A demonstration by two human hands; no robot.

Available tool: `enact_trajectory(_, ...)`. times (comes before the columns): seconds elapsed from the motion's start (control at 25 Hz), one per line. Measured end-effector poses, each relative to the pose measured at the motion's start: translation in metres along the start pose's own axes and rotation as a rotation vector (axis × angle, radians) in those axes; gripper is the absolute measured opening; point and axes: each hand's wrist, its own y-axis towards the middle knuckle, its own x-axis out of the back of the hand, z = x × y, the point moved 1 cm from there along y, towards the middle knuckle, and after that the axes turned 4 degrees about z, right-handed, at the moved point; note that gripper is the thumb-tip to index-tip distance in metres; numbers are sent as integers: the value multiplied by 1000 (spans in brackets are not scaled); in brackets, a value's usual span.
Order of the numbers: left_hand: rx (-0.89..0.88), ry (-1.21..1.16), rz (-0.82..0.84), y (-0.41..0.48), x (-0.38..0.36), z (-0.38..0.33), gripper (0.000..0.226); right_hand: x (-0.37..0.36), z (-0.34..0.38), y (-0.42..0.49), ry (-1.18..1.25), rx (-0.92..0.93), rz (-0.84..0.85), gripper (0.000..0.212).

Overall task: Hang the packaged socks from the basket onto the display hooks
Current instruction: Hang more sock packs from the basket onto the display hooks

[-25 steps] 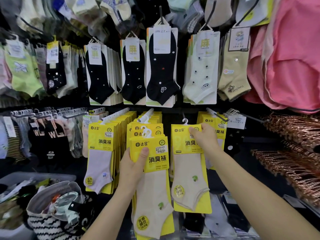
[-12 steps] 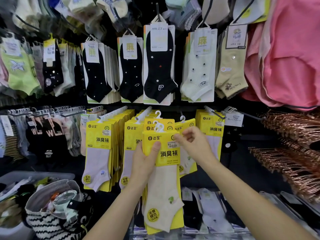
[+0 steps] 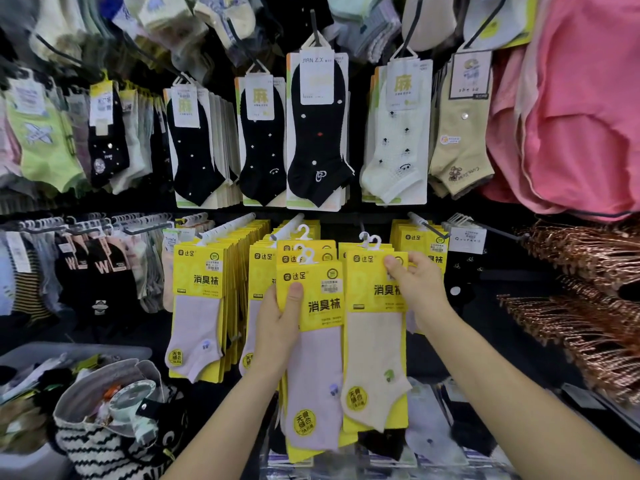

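Socks pack (image 3: 375, 341), cream, has moved right of centre, its top corner pinched by the right hand (image 3: 420, 289), off the stack (image 3: 320, 306) the left hand (image 3: 277, 323) grips; hooking it probably comes next.

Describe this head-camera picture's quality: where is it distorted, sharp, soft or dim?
Head view: wide-angle bending fans the upper sock cards outward; the yellow sock packs at centre are bright and sharp; the green sock far left and copper hangers far right look soft; the lower corners are dim.
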Motion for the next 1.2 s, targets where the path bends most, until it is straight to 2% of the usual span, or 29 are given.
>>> enact_trajectory(0.16, -10, 0, -64, 3, 18, 1, 26, 1, -3, 21, -71, -7, -65, 16)
enact_trajectory(0.4, 1, 33, -60, 3, 24, -4, 11, -19, -12, 39, -339, 29, -77, 22)
enact_trajectory(0.52, -17, 31, -36, 3, 19, -7, 15, -19, -18, 38, -352, 24, -95, 23)
enact_trajectory(0.68, -19, 17, -11, 1, 7, -11, 7, -12, -13, 31, -464, 64, -121, 30)
enact_trajectory(0.76, -22, 13, -13, 0, 1, -11, 7, -10, -9, 18, -405, 173, -140, 29)
enact_trajectory(0.84, -17, -3, -3, 0, -8, -10, 6, -17, -5, -1, -234, 201, 4, 27)
enact_trajectory(0.92, -12, -19, 14, 1, -18, -9, 6, -27, -3, -15, -273, 161, 157, 32)
enact_trajectory(1.04, -3, -25, 42, 0, -30, -9, 6, -26, -3, -18, -314, 186, 134, 32)
enact_trajectory(1.2, 22, -33, 74, -1, -31, -1, 10, -11, -3, -11, -116, 97, 130, 14)
